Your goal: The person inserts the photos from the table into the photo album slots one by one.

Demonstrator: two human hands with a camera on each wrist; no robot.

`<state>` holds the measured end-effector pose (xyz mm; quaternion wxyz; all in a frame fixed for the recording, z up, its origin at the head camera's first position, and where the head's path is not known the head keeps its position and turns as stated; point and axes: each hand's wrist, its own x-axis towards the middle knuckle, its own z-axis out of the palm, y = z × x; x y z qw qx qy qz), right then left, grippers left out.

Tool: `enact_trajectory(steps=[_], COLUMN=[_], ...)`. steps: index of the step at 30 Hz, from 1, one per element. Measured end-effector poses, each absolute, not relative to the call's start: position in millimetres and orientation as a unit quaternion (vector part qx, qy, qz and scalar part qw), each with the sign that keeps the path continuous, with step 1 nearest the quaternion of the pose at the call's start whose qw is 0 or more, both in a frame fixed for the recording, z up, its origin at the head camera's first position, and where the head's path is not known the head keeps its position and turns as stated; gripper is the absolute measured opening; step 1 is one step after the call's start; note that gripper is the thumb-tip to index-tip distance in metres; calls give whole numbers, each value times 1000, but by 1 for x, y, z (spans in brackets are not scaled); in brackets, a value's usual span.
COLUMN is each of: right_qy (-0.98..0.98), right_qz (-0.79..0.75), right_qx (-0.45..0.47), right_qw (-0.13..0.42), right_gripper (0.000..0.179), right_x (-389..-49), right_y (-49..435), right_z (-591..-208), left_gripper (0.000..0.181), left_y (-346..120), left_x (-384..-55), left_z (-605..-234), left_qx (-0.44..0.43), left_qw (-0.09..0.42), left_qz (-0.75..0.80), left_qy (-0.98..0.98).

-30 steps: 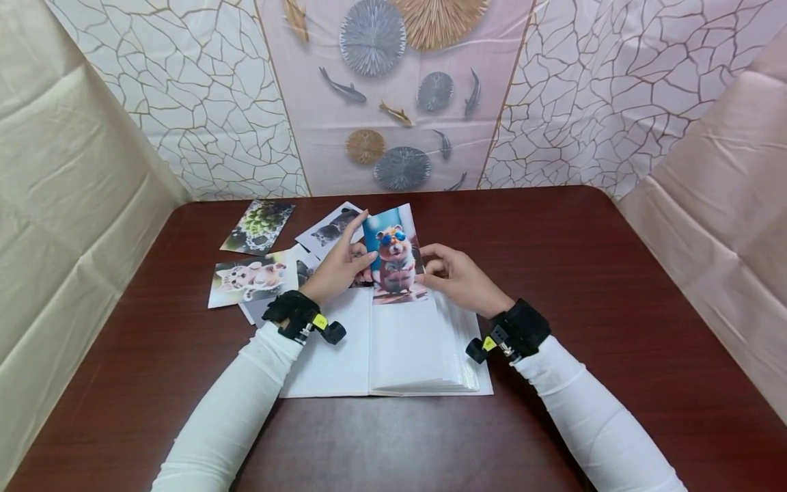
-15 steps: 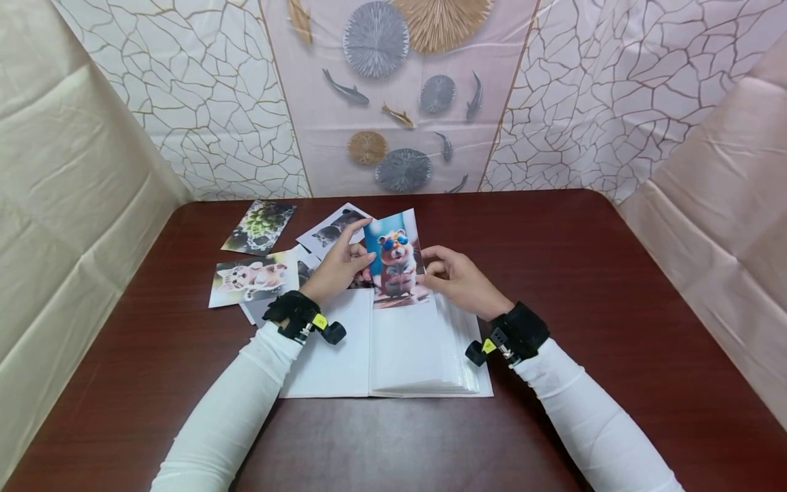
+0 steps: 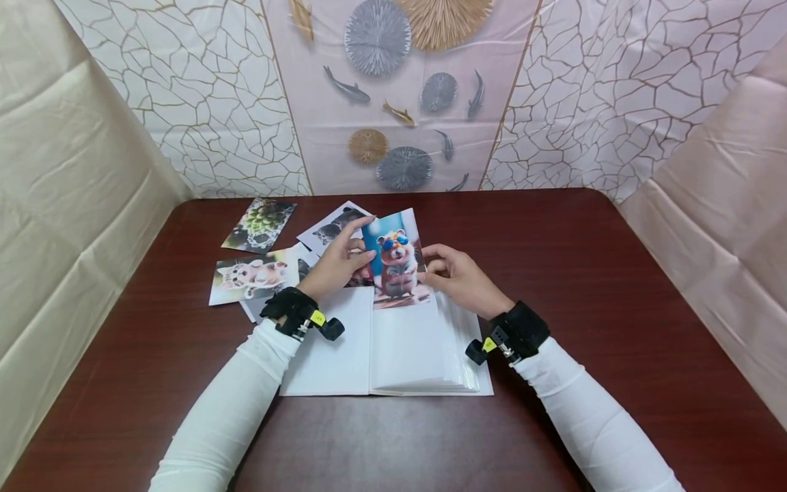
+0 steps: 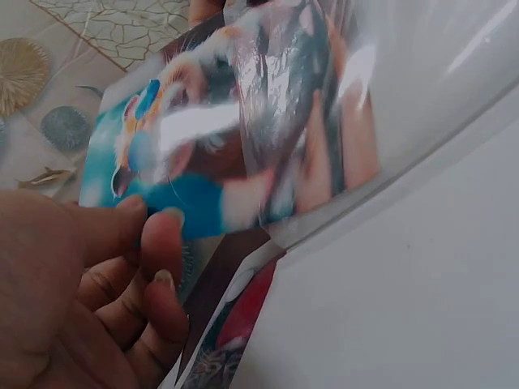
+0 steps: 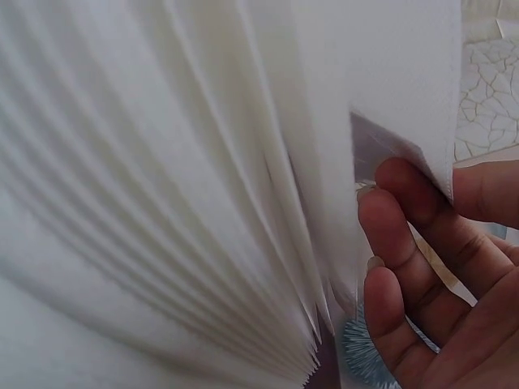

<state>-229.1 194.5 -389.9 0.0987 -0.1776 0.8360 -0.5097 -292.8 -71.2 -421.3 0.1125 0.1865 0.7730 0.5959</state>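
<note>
A photo of a hamster in blue sunglasses stands partway inside a clear sleeve of the open white photo album. My left hand pinches the photo's left edge between thumb and index finger, near the top. In the left wrist view the clear plastic covers the photo's lower part, while its upper part sticks out. Opposite, my right hand pinches the edge of the album page between thumb and index finger. The other pages fan out beneath in the right wrist view.
Several loose photos lie left of and behind the album: a succulent, a white kitten and a grey animal. They rest on a dark red-brown table. Patterned cloth hangs behind it.
The photo has slid slightly downward into the sleeve. My left hand stays at its left edge, and my right hand has hardly moved.
</note>
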Motion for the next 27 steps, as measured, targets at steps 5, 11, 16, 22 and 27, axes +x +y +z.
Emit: enact_trajectory(steps=[5, 11, 16, 22, 27], right_qy=[836, 833, 836, 832, 826], right_qz=[-509, -512, -508, -513, -520], right_qx=[-181, -185, -185, -188, -190], right_qw=[101, 100, 96, 99, 103], right_gripper=[44, 43, 46, 45, 43], right_x=[-230, -229, -230, -230, -230], right_y=[195, 196, 195, 195, 195], right_z=[-391, -391, -391, -392, -392], left_gripper=[64, 60, 56, 50, 48], left_y=[-70, -70, -70, -69, -68], left_x=[-292, -291, -291, -292, -292], left_z=[-422, -426, -425, -426, -427], left_qx=[206, 216, 221, 221, 219], left_qw=[122, 114, 108, 106, 106], left_qz=[600, 591, 588, 582, 583], left_qy=[763, 769, 771, 775, 776])
